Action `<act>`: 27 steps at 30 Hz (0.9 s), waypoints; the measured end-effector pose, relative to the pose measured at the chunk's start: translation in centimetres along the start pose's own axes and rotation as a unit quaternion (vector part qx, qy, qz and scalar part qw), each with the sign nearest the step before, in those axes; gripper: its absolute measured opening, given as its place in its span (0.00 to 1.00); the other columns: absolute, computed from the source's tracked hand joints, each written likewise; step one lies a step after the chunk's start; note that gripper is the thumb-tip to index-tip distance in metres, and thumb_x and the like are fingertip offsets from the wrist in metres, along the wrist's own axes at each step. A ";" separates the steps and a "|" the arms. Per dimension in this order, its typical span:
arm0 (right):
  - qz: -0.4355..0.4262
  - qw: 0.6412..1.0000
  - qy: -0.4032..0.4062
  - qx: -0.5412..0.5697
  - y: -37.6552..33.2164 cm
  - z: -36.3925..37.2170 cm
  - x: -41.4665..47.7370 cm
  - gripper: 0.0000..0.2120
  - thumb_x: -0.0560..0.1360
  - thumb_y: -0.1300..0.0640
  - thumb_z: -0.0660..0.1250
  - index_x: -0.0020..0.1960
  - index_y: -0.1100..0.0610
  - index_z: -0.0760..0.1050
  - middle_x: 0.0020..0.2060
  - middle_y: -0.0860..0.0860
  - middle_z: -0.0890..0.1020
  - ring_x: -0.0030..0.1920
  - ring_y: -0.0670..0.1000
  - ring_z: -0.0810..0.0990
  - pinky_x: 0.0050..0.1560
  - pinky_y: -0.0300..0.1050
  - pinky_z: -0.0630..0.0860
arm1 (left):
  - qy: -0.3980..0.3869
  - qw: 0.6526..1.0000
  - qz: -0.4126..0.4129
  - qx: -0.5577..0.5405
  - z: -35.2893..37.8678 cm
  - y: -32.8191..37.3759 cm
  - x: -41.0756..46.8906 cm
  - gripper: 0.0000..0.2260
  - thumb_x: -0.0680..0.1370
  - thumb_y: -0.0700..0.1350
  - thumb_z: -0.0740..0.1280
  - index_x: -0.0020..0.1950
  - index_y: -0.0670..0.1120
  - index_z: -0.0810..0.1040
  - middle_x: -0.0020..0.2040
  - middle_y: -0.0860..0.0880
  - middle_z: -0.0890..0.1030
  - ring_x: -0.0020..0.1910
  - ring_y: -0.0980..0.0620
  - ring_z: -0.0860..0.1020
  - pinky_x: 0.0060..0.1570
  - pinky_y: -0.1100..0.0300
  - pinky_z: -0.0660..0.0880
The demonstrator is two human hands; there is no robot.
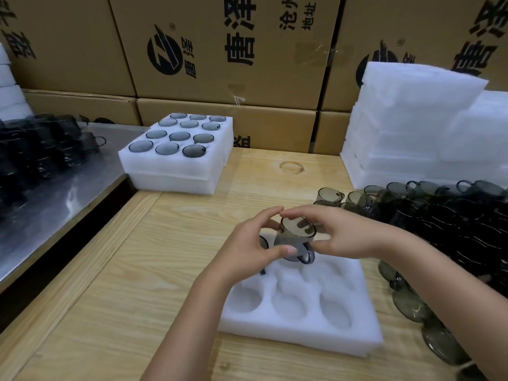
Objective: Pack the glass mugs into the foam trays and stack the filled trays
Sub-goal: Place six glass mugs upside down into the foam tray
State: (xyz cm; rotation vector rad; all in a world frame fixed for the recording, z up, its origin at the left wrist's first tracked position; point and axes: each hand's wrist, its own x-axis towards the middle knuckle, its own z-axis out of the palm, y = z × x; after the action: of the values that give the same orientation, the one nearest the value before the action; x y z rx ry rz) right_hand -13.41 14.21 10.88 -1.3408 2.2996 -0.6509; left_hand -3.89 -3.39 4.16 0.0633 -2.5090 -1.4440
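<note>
A white foam tray with round holes lies on the wooden table in front of me. Both hands meet over its far edge around a smoky grey glass mug, handle turned toward me. My right hand grips the mug at its rim and side. My left hand touches it with thumb and fingertips, and another mug sits partly hidden behind that hand in the tray's far left hole. Two filled trays sit stacked at the back left.
Many loose grey mugs crowd the table's right side. A tall stack of unfilled foam trays stands at the back right. More mugs sit on a metal table at left. Cardboard boxes wall the back.
</note>
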 end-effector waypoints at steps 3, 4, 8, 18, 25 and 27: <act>-0.003 0.998 0.000 -0.068 0.1 0.3 0.0 0.31 0.72 0.63 0.67 0.70 0.43 0.65 0.61 0.36 0.71 0.58 0.41 0.72 0.56 0.29 0.68 | -0.021 0.999 0.017 0.017 0.2 -0.3 0.0 0.31 0.66 0.50 0.78 0.67 0.59 0.72 0.56 0.62 0.78 0.57 0.67 0.74 0.52 0.73 0.70; -0.005 0.997 0.000 -0.082 0.1 0.4 0.1 0.31 0.71 0.62 0.68 0.70 0.42 0.65 0.61 0.38 0.71 0.58 0.41 0.71 0.56 0.30 0.68 | -0.028 0.999 0.020 0.023 0.1 -0.4 0.1 0.31 0.66 0.48 0.78 0.67 0.57 0.72 0.57 0.61 0.79 0.58 0.66 0.73 0.55 0.70 0.70; -0.012 0.990 -0.019 -0.138 0.1 1.2 0.2 0.31 0.72 0.61 0.66 0.71 0.43 0.63 0.63 0.43 0.71 0.62 0.45 0.68 0.61 0.41 0.69 | -0.041 0.997 0.035 0.052 0.2 -0.4 -0.1 0.28 0.66 0.45 0.78 0.63 0.56 0.75 0.52 0.66 0.78 0.56 0.68 0.74 0.55 0.74 0.67; -0.034 0.990 -0.047 -0.130 -0.1 0.5 0.2 0.29 0.72 0.63 0.68 0.69 0.45 0.65 0.63 0.42 0.71 0.60 0.45 0.70 0.61 0.42 0.69 | -0.039 0.990 0.074 0.117 0.5 0.5 -0.2 0.26 0.67 0.52 0.76 0.63 0.57 0.72 0.52 0.63 0.77 0.54 0.62 0.74 0.58 0.55 0.71; -0.022 0.993 -0.078 -0.091 0.1 0.6 0.5 0.28 0.72 0.59 0.66 0.70 0.47 0.65 0.64 0.37 0.70 0.61 0.39 0.69 0.58 0.28 0.66 | -0.082 0.992 0.044 0.090 0.5 0.7 -0.6 0.38 0.68 0.54 0.71 0.75 0.56 0.60 0.66 0.61 0.69 0.67 0.62 0.66 0.67 0.64 0.63; -0.006 1.000 -0.027 -0.006 -0.2 0.9 0.9 0.27 0.71 0.54 0.62 0.70 0.48 0.66 0.64 0.33 0.69 0.62 0.35 0.69 0.55 0.24 0.64 | -0.067 0.996 0.045 0.026 0.6 1.5 -0.6 0.33 0.71 0.54 0.63 0.76 0.58 0.56 0.69 0.61 0.65 0.69 0.66 0.61 0.67 0.71 0.58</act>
State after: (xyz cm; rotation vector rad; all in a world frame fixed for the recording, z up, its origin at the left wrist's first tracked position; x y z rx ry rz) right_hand -13.17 13.17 10.24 -1.3617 2.2577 -0.5992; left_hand -3.37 -2.03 5.00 -0.1393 -2.6195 -1.3913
